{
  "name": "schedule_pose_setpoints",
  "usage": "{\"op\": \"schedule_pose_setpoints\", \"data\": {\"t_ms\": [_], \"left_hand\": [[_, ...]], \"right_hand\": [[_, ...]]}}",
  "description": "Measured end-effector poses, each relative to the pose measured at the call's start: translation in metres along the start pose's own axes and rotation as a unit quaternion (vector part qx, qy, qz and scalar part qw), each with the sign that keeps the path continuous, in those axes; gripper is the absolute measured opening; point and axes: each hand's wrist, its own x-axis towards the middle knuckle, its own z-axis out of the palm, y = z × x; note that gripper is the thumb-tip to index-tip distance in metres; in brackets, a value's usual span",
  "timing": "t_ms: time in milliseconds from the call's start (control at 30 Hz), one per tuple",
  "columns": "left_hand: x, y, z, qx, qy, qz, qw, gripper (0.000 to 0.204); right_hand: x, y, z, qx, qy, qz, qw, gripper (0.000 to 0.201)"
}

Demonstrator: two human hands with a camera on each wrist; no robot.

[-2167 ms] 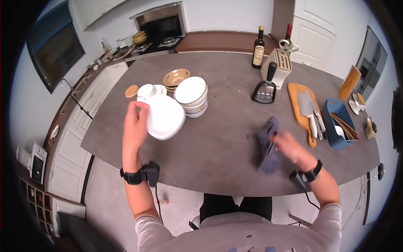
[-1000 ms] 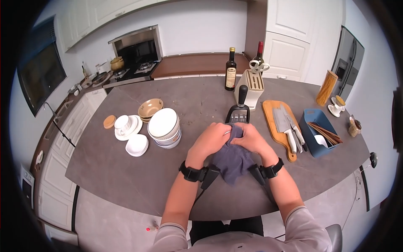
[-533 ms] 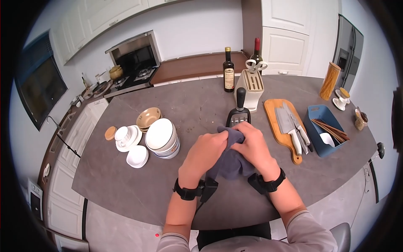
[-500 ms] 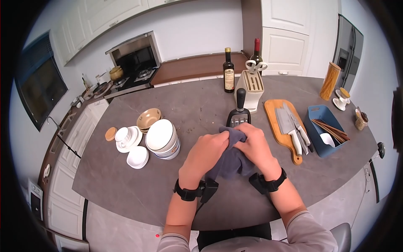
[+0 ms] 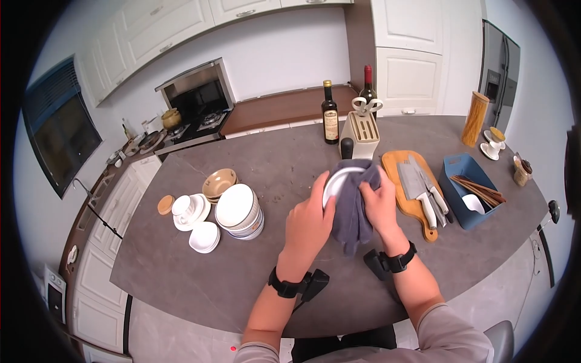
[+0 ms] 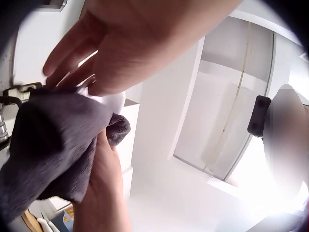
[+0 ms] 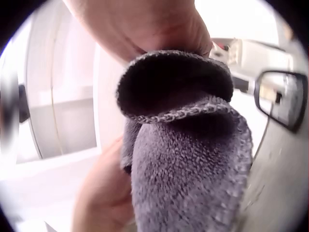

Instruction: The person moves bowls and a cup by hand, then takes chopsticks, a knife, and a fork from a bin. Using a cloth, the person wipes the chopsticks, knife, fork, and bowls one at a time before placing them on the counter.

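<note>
In the head view, my left hand (image 5: 310, 221) pinches a small white dish (image 5: 334, 184) by its left edge, thumb on the near side. A dark grey-purple cloth (image 5: 353, 212) drapes over the dish's right part and hangs below it. Through the cloth, my right hand (image 5: 381, 202) grips the dish's right side. Only a curved piece of white rim and inner face shows. In the left wrist view, the cloth (image 6: 58, 140) covers most of the dish. The folded, stitched cloth edge (image 7: 193, 164) fills the middle of the right wrist view.
Left on the table (image 5: 290, 266) stand white bowls (image 5: 237, 206), small white dishes (image 5: 204, 236), a cup on saucers (image 5: 183, 207) and brown bowls (image 5: 219, 183). Beyond the hands is a knife block (image 5: 361, 136); rightward, knives on a cutting board (image 5: 405, 202) and a blue bin (image 5: 463, 209).
My left hand has brought a white dish from the left to the cloth, and my right hand has moved inward with the cloth. The dish's rim, hidden half a second ago, now shows.
</note>
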Motion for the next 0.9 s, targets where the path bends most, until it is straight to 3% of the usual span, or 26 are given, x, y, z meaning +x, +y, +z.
{"op": "schedule_pose_setpoints", "data": {"t_ms": [33,67,133,200,233,267,300,367,400,467,500,533,600,667,733,800,867,900], "left_hand": [[-0.001,-0.002,-0.003,-0.024,-0.077,-0.039,0.996,0.032],[-0.001,-0.002,-0.005,-0.048,-0.154,-0.077,0.984,0.035],[0.004,0.002,-0.010,-0.081,-0.172,-0.110,0.976,0.034],[0.005,0.008,-0.014,-0.113,-0.191,-0.149,0.964,0.034],[0.004,0.013,-0.013,-0.139,-0.158,-0.165,0.964,0.036],[0.004,0.018,-0.009,-0.164,-0.125,-0.178,0.962,0.037],[0.002,0.018,-0.001,-0.162,-0.124,-0.179,0.962,0.037],[-0.007,0.013,0.026,-0.215,0.037,-0.176,0.960,0.037],[-0.009,0.007,0.042,-0.215,0.036,-0.176,0.960,0.037],[-0.015,-0.004,0.066,-0.150,0.187,-0.011,0.971,0.037],[-0.016,-0.003,0.057,-0.179,0.117,-0.074,0.974,0.038],[-0.014,-0.002,0.043,-0.178,0.114,-0.079,0.974,0.038],[-0.004,-0.005,0.012,-0.059,-0.088,-0.118,0.987,0.037],[-0.001,-0.006,-0.002,-0.033,-0.058,-0.091,0.994,0.034],[0.002,0.005,-0.014,-0.081,-0.143,-0.165,0.972,0.030],[0.001,0.006,-0.009,-0.088,-0.124,-0.144,0.978,0.031],[-0.001,0.014,-0.005,-0.111,-0.088,-0.138,0.980,0.033],[-0.002,0.014,-0.002,-0.109,-0.089,-0.138,0.980,0.033]], "right_hand": [[-0.001,-0.017,-0.004,-0.152,-0.076,-0.005,0.985,0.022],[-0.002,-0.027,-0.005,-0.299,-0.149,-0.009,0.942,0.024],[-0.003,-0.027,-0.003,-0.268,-0.190,-0.037,0.944,0.029],[-0.005,-0.023,0.003,-0.184,-0.111,-0.021,0.976,0.026],[-0.006,-0.014,0.006,-0.100,-0.081,-0.029,0.991,0.023],[-0.009,-0.012,0.011,-0.098,-0.082,-0.028,0.991,0.023],[-0.012,-0.010,0.017,-0.010,-0.011,0.008,1.000,0.024],[-0.016,-0.004,0.026,0.135,0.087,0.068,0.985,0.024],[-0.016,-0.001,0.027,0.135,0.087,0.068,0.985,0.024],[-0.019,0.002,0.027,0.161,0.099,0.154,0.970,0.024],[-0.019,0.001,0.028,0.152,0.081,0.132,0.976,0.024],[-0.018,0.001,0.026,0.150,0.083,0.138,0.975,0.024],[-0.012,0.002,0.020,0.122,0.020,0.155,0.980,0.023],[-0.007,0.002,0.013,-0.061,-0.073,0.005,0.995,0.020],[-0.010,-0.016,0.013,-0.184,-0.130,-0.023,0.974,0.022],[-0.011,-0.018,0.014,-0.186,-0.115,-0.016,0.976,0.018],[-0.009,-0.013,0.015,-0.045,-0.060,-0.005,0.997,0.020],[-0.009,-0.009,0.019,0.027,-0.017,0.044,0.999,0.018]]}}
